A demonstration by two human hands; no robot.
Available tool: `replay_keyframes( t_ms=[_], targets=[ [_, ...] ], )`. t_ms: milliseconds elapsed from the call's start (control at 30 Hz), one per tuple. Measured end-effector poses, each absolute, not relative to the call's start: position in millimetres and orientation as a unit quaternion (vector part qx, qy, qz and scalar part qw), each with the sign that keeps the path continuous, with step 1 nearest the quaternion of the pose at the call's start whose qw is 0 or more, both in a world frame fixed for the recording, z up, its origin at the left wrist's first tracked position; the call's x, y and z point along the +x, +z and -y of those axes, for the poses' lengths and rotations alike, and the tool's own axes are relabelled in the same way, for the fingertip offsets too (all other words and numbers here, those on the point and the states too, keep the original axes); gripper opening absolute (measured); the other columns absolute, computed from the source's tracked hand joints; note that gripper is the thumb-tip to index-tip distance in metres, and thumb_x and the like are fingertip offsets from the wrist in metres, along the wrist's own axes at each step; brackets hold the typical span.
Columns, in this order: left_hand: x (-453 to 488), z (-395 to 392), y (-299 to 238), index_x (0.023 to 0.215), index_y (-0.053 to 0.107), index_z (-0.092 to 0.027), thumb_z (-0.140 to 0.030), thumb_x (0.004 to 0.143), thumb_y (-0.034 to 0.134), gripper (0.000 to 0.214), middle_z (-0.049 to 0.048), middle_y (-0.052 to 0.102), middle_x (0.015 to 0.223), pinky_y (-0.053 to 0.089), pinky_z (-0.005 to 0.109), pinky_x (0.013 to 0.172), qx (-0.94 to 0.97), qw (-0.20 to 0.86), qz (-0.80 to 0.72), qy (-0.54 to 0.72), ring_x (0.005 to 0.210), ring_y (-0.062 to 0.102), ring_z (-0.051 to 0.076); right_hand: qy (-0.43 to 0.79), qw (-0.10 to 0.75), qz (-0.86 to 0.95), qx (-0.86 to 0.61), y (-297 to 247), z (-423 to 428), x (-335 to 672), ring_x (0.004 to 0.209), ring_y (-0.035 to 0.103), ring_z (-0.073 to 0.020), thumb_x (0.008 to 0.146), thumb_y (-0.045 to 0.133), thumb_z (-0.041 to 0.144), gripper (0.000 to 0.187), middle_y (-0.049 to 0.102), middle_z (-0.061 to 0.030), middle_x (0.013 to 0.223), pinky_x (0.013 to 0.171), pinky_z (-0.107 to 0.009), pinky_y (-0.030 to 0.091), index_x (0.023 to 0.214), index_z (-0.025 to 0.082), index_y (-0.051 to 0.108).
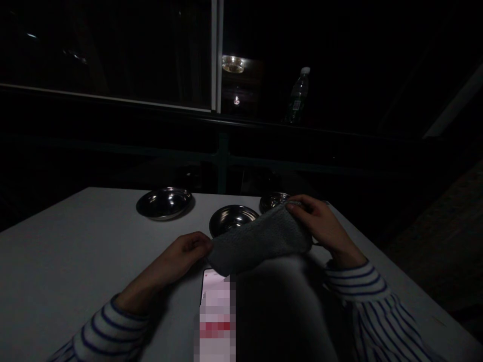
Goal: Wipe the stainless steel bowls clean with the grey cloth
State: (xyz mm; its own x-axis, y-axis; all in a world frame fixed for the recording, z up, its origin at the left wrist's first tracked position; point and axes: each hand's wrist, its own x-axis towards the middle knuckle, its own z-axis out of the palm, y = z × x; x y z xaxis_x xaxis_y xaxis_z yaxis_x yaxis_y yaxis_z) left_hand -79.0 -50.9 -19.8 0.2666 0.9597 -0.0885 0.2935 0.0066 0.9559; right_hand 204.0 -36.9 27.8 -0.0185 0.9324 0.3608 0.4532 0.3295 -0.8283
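A grey cloth (260, 241) is stretched between my two hands above the white table (98, 261). My left hand (184, 254) pinches its left end, and my right hand (320, 223) grips the upper right corner. The right end of the cloth sits higher than the left. Behind it stands a shiny metal bowl (231, 217), its near side partly covered by the cloth. Another metal dish (274, 200) lies near my right fingers, also partly hidden. Below the cloth a lit phone (217, 291) rests on the table, its screen blurred out.
A wide metal bowl (164, 203) stands at the back left of the table. Beyond the table, a plastic bottle (299, 98) with a white cap stands by the dark window (216, 55). The surroundings are very dim.
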Motion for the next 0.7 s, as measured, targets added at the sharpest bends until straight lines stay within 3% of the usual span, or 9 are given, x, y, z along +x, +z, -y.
replay_keyframes(
  t_ms=[67, 200, 400, 533, 700],
  targets=[
    [-75, 50, -11, 0.084, 0.057, -0.017, -0.036, 0.07, 0.059, 0.023, 0.0011, 0.062, 0.077, 0.042, 0.027, 0.066, 0.634, 0.513, -0.473, 0.334, 0.074, 0.056, 0.016, 0.258, 0.451, 0.698, -0.492, 40, 37, 196, 0.073, 0.058, -0.014, 0.076, 0.055, 0.034, 0.021, 0.064, -0.0005, 0.081, 0.062, -0.024, 0.043, 0.088, 0.019, 0.062],
    [-53, 47, -2, 0.113, 0.049, -0.018, -0.032, 0.063, 0.067, 0.054, 0.0044, 0.063, 0.091, 0.045, 0.029, 0.067, 0.654, 0.539, -0.416, 0.329, 0.076, 0.059, 0.016, 0.252, 0.392, 0.773, -0.431, 66, 37, 179, 0.073, 0.058, -0.0127, 0.079, 0.053, 0.032, 0.019, 0.064, 0.0002, 0.083, 0.061, -0.022, 0.044, 0.089, 0.019, 0.061],
    [-30, 42, -8, 0.093, 0.062, -0.015, -0.04, 0.075, 0.054, 0.032, 0.0046, 0.065, 0.082, 0.044, 0.028, 0.063, 0.658, 0.55, -0.384, 0.342, 0.074, 0.06, 0.018, 0.21, 0.35, 0.828, -0.386, 81, 35, 172, 0.08, 0.058, -0.0121, 0.082, 0.05, 0.025, 0.016, 0.063, 0.0004, 0.087, 0.069, -0.022, 0.044, 0.09, 0.018, 0.061],
    [-33, 37, -7, 0.081, 0.064, -0.013, -0.042, 0.074, 0.054, 0.032, 0.0025, 0.062, 0.069, 0.04, 0.026, 0.053, 0.638, 0.502, -0.463, 0.356, 0.061, 0.056, 0.015, 0.175, 0.336, 0.838, -0.391, 79, 35, 181, 0.083, 0.059, -0.0127, 0.083, 0.049, 0.025, 0.016, 0.064, 0.0003, 0.089, 0.071, -0.023, 0.044, 0.092, 0.018, 0.061],
    [-38, 33, 7, 0.079, 0.065, -0.013, -0.039, 0.071, 0.056, 0.028, 0.0029, 0.064, 0.068, 0.039, 0.026, 0.055, 0.615, 0.447, -0.518, 0.394, 0.064, 0.056, 0.016, 0.065, 0.352, 0.847, -0.394, 68, 50, 179, 0.084, 0.059, -0.0128, 0.085, 0.048, 0.027, 0.019, 0.064, -0.0007, 0.093, 0.072, -0.023, 0.044, 0.098, 0.021, 0.06]
  ],
)
